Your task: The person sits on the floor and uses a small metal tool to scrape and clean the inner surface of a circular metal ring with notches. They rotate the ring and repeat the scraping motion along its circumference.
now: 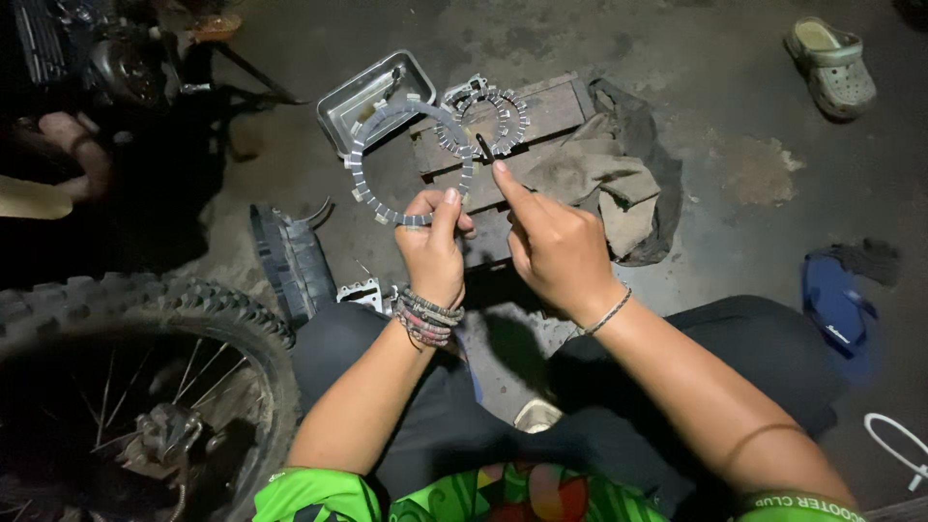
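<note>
Fingers, left hand (432, 253): thumb and forefinger pinch the lower edge of a grey toothed friction ring (360, 164), holding it upright above the floor; beaded bracelets sit on that wrist.
Fingers, right hand (553, 246): forefinger stretched out, the others curled in around a thin dark tool (484, 147) whose tip shows just past the fingertip; how firmly it is gripped cannot be told.
Ring in hand: raised in front of the wooden board (551, 114), its far arc overlapping the metal tray (340, 101) in this view.
Second ring (514, 124): lies flat on the board, just beyond the pointing finger, with a small metal part beside it.
Tray: rectangular, grey metal, at the board's left end; contents hidden by the raised ring and glare.
Rag (604, 179): crumpled, brownish, draped over the board's right end and onto the concrete floor (735, 77).
Wheel (126, 319): knobbly tyre with spokes, close at the person's left knee, crowding that side.
Tyre piece (290, 256): dark ribbed rubber lying between the wheel and the left hand.
Engine parts (106, 58): dark machinery at upper left; another person's hand (72, 145) rests near it.
Footwear: a pale clog (831, 66) well off at upper right, a blue sandal (836, 304) beside the right knee.
White cord (899, 445): looped at the lower right edge.
</note>
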